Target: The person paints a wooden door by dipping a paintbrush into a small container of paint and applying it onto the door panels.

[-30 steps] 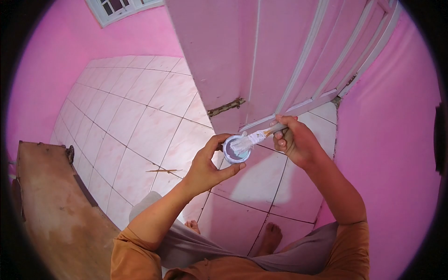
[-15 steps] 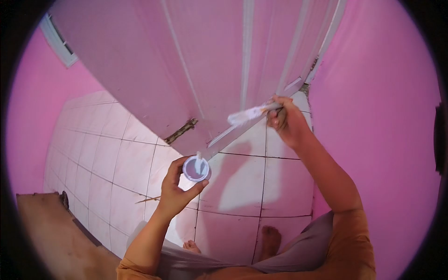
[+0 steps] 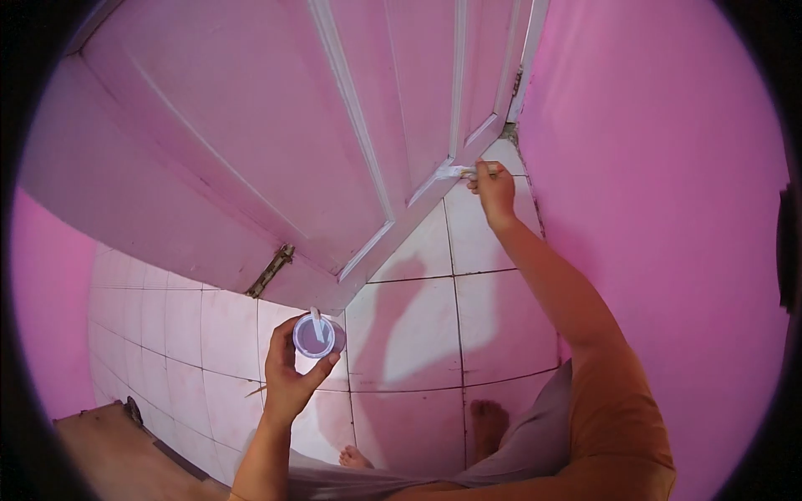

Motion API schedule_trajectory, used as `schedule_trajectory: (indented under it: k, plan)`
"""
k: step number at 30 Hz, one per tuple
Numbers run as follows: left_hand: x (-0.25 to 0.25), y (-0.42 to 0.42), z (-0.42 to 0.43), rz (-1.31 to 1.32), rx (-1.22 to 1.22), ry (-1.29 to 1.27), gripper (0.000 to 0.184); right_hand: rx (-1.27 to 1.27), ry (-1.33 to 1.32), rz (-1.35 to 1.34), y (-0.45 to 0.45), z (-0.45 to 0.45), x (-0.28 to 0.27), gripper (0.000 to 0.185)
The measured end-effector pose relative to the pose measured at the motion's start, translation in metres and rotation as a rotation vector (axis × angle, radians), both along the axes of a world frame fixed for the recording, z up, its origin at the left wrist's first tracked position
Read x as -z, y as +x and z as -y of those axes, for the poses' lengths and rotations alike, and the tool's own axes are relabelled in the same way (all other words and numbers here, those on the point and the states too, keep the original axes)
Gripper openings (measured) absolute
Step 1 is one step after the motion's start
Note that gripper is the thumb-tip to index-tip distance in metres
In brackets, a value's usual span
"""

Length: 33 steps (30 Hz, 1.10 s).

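Observation:
Low in the view, my left hand (image 3: pixel 294 371) is wrapped round a small round cup (image 3: pixel 314 336) with paint inside and a pale stick resting in it. My right hand (image 3: pixel 494 190) is closed on the handle of a paintbrush (image 3: pixel 455 172). The white bristles touch the lower edge of the pink door (image 3: pixel 251 108), at the white moulding near its bottom. The fingers partly hide the brush handle.
A pink wall (image 3: pixel 652 209) rises on the right. Tiled floor (image 3: pixel 409 334) lies below the door, with my bare feet on it. At the lower left is a brown wooden piece (image 3: pixel 117 447). A rusty metal fitting (image 3: pixel 271 270) is on the door.
The brush has left the cup and moved up and right to the door's moulding. My left hand has moved down and left with the cup. The view has turned toward the door.

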<state>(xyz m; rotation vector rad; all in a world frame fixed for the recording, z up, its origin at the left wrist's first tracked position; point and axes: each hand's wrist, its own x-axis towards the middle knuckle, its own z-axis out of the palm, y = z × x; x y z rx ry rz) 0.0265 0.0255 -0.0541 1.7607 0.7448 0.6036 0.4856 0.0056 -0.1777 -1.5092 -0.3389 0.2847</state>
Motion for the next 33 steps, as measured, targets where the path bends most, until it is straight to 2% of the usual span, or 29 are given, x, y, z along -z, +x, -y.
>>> schedule_trajectory:
  k: [2, 4, 6, 8, 12, 14, 17, 21, 24, 26, 28, 30, 32, 33]
  plan:
    - [0.003, 0.001, 0.000, 0.006, -0.026, 0.024, 0.066, 0.039, -0.041, -0.009, -0.005, -0.013, 0.006, 0.026]
    - [0.006, 0.001, 0.001, 0.003, -0.030, 0.002, 0.066, 0.033, 0.086, -0.056, -0.005, -0.025, 0.013, 0.025]
    - [0.008, 0.001, 0.001, 0.000, -0.034, -0.024, 0.066, 0.060, 0.116, -0.097, -0.011, -0.030, -0.005, 0.024]
    - [0.009, 0.000, -0.001, -0.016, -0.027, -0.009, 0.067, 0.011, 0.263, -0.152, -0.010, -0.032, -0.018, 0.022]
    - [0.008, -0.001, -0.002, -0.027, -0.014, -0.025, 0.068, 0.103, 0.221, -0.099, -0.006, -0.025, -0.016, 0.023]
    - [0.008, -0.001, -0.002, -0.003, -0.023, -0.039, 0.067, 0.136, 0.093, -0.036, -0.007, -0.025, 0.003, 0.023]
    - [0.007, -0.001, -0.002, -0.017, -0.028, -0.032, 0.067, 0.086, 0.127, -0.128, -0.016, -0.036, 0.010, 0.022]
    - [0.009, -0.004, -0.002, -0.005, -0.026, -0.034, 0.067, 0.093, 0.257, -0.045, -0.006, -0.041, -0.011, 0.022]
    - [0.010, -0.006, -0.003, -0.016, -0.025, -0.026, 0.068, 0.214, 0.176, 0.097, 0.003, -0.034, -0.019, 0.026]
    - [0.011, -0.006, -0.003, -0.003, -0.033, -0.050, 0.068, 0.247, -0.062, 0.201, 0.003, -0.030, 0.000, 0.028]
    - [0.012, -0.005, -0.003, -0.005, -0.022, -0.044, 0.068, 0.224, -0.073, 0.187, 0.001, -0.039, 0.031, 0.028]
    - [0.011, -0.005, -0.003, -0.010, -0.017, -0.042, 0.068, 0.194, -0.088, 0.171, -0.006, -0.046, 0.032, 0.029]
    - [0.009, -0.005, -0.002, -0.016, -0.013, -0.023, 0.068, 0.067, 0.099, -0.026, -0.015, -0.045, 0.005, 0.029]
    - [0.009, -0.005, -0.001, -0.017, -0.016, -0.025, 0.068, 0.065, 0.097, -0.027, -0.013, -0.043, -0.008, 0.029]
